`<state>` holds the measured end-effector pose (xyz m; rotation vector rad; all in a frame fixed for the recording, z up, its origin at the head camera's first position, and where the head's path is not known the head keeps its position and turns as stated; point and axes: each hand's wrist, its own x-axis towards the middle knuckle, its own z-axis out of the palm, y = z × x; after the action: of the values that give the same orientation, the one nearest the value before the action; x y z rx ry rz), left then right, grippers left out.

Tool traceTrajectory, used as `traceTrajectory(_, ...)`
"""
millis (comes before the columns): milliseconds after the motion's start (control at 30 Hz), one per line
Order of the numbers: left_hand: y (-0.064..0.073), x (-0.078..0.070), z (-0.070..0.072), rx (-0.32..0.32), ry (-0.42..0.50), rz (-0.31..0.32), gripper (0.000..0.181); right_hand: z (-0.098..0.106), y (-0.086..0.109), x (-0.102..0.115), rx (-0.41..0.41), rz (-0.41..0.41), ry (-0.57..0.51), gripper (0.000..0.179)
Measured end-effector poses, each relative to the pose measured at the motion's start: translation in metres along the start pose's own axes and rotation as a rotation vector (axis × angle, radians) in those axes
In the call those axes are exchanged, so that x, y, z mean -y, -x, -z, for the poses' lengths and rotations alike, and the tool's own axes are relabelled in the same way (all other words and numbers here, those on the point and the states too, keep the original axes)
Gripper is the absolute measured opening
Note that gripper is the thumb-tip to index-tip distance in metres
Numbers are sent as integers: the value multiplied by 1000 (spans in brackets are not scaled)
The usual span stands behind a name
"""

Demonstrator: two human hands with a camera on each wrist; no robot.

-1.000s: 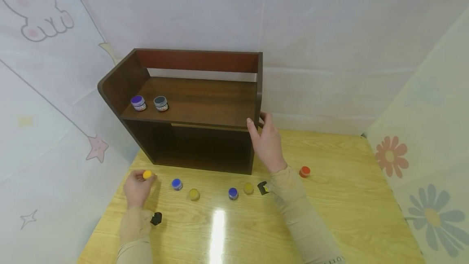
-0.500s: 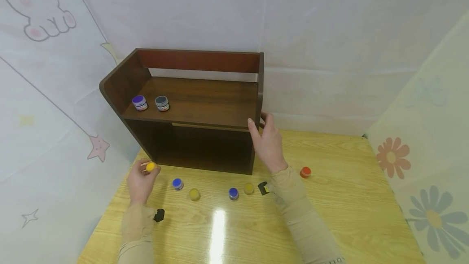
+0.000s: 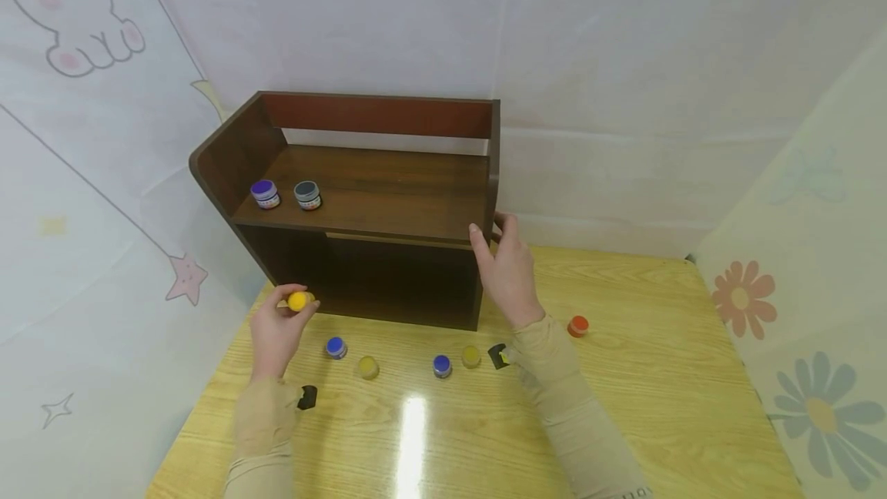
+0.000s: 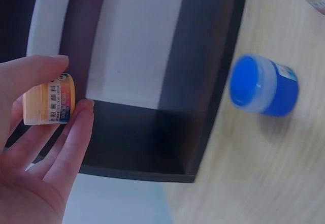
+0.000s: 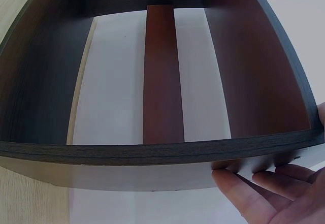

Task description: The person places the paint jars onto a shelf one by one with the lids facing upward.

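Observation:
My left hand (image 3: 273, 333) pinches a small yellow-orange paint jar (image 3: 301, 301) between thumb and fingers, just in front of the dark wooden shelf (image 3: 395, 187), near its lower left corner. In the left wrist view, the paint jar's printed label faces the camera. With the thumb at the front edge and the fingers against the outer face, my right hand (image 3: 509, 276) grips the shelf's right side panel. The right wrist view has those fingers (image 5: 244, 196) on the panel. A purple-lidded jar (image 3: 266, 195) and a dark-lidded jar (image 3: 308, 195) stand on the upper board, at its left.
On the wooden table (image 3: 658, 406), a blue jar (image 3: 336, 347), a yellow jar (image 3: 368, 367), another blue jar (image 3: 441, 366) and another yellow jar (image 3: 470, 356) stand before the shelf. A red jar (image 3: 578, 326) is right of it. Printed cloth (image 3: 624, 98) hangs behind.
My left hand has risen and moved right and forward with the yellow-orange paint jar, toward the shelf's lower compartment. The right hand has kept its place on the side panel.

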<state>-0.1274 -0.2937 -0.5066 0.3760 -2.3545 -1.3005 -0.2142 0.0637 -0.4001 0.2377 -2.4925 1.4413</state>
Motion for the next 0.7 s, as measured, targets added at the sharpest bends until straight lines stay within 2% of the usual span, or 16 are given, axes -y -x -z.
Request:
traceTrajectory(333,-4,-16,-2,41,27,-37,37,-1,0,0,-6,6,6,60)
traceTrajectory(567,-4,-24,-5,19,23,-107,36,0,1,0,-9,6,5,59)
traceTrajectory(700,-3,-32,-5,20,63,-123,40,-1,1,0,-13,13,10,58)
